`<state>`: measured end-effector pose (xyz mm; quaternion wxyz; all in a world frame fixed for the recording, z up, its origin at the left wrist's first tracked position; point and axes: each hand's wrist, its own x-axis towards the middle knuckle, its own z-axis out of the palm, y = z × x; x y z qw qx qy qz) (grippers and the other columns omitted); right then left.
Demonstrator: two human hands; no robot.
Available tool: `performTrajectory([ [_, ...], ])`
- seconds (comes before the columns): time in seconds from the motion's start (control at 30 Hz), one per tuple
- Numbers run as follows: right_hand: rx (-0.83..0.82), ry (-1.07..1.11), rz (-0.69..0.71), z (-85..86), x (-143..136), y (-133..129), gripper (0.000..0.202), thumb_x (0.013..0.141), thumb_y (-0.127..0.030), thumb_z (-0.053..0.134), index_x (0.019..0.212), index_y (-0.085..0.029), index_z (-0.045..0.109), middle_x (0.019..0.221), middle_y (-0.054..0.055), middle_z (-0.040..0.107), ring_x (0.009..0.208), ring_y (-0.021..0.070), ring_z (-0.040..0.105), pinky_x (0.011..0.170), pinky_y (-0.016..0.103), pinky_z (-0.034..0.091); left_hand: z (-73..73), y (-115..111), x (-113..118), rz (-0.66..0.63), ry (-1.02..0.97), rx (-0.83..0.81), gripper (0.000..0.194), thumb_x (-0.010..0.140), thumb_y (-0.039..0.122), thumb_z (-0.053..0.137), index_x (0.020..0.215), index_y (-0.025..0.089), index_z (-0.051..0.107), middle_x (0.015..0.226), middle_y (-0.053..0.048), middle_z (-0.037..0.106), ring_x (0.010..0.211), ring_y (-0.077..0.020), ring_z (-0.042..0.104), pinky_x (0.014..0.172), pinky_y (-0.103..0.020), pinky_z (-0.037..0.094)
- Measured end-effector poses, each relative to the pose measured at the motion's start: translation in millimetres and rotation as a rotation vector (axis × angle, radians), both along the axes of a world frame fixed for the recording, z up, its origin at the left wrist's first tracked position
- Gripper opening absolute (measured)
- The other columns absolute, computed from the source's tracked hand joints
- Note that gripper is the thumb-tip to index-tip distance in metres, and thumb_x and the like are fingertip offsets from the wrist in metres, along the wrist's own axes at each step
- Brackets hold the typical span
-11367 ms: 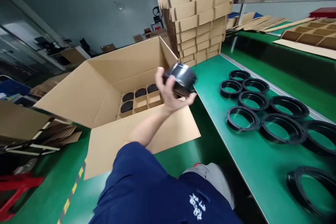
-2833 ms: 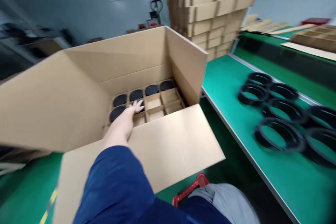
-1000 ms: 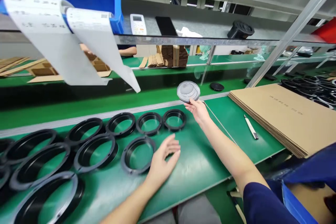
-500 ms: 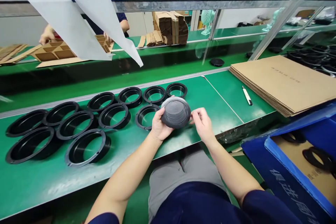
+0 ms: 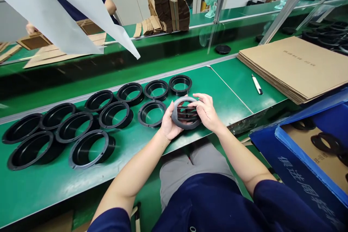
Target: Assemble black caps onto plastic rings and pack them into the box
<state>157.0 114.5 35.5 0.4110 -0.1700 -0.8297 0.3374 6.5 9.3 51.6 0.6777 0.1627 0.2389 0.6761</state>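
Note:
Over the near edge of the green bench, my left hand (image 5: 169, 125) grips a dark round air vent (image 5: 187, 120) by its left side and from below. The vent's slats stand tilted apart, with gaps between them. On the vent's right side, my right hand (image 5: 208, 112) has its fingers bent over the rim and the slats. To the left, several black flanged rings (image 5: 152, 125) lie in rows with the green surface showing through them.
A white cutter (image 5: 256, 84) lies right of the vent, beside stacked cardboard sheets (image 5: 285, 61). At the right front stands a blue bin (image 5: 293, 177) holding black rings. White papers (image 5: 108, 14) hang in front. Across the bench, a person's arm (image 5: 110, 6) shows.
The vent's slats were closed flat and now stand open. My right hand has moved left onto the vent. The camera view has tipped downward.

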Motion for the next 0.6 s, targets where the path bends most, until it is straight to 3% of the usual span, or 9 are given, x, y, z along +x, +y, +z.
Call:
performTrajectory([
  [0.13, -0.227, 0.104, 0.046, 1.2, 0, -2, 0.062, 0.109, -0.067, 0.027, 0.117, -0.027, 0.073, 0.141, 0.007, 0.053, 0.137, 0.029, 0.046, 0.119, 0.05, 0.039, 5.6, -1, -1, -0.012, -0.035, -0.006, 0.064, 0.104, 0.062, 0.038, 0.155, 0.023, 0.044, 0.139, -0.015, 0.062, 0.127, -0.0383, 0.06, 0.109, -0.064, 0.044],
  [0.27, -0.445, 0.173, 0.052, -4.9, -2, -2, 0.062, 0.107, -0.07, 0.029, 0.115, -0.027, 0.073, 0.142, 0.006, 0.053, 0.133, 0.0291, 0.051, 0.11, 0.047, 0.05, 7.7, -2, -1, -0.019, -0.075, -0.037, 0.066, 0.103, 0.064, 0.04, 0.154, 0.024, 0.044, 0.138, -0.015, 0.062, 0.128, -0.0399, 0.059, 0.108, -0.067, 0.044],
  [0.43, -0.544, 0.258, 0.082, -9.5, -2, 0, 0.058, 0.106, -0.07, 0.035, 0.112, -0.026, 0.072, 0.136, 0.008, 0.057, 0.134, 0.029, 0.051, 0.099, 0.043, 0.057, 5.1, 0, -2, -0.019, -0.107, -0.061, 0.067, 0.103, 0.065, 0.04, 0.153, 0.022, 0.046, 0.138, -0.018, 0.062, 0.128, -0.0414, 0.058, 0.107, -0.069, 0.043],
  [0.6, -0.587, 0.262, 0.079, -13.9, 0, 1, 0.056, 0.106, -0.069, 0.038, 0.112, -0.026, 0.073, 0.136, 0.007, 0.057, 0.132, 0.0285, 0.053, 0.099, 0.041, 0.058, 6.0, 1, -3, -0.041, -0.125, -0.125, 0.072, 0.102, 0.071, 0.03, 0.148, 0.018, 0.05, 0.134, -0.021, 0.063, 0.125, -0.043, 0.06, 0.104, -0.073, 0.043],
])
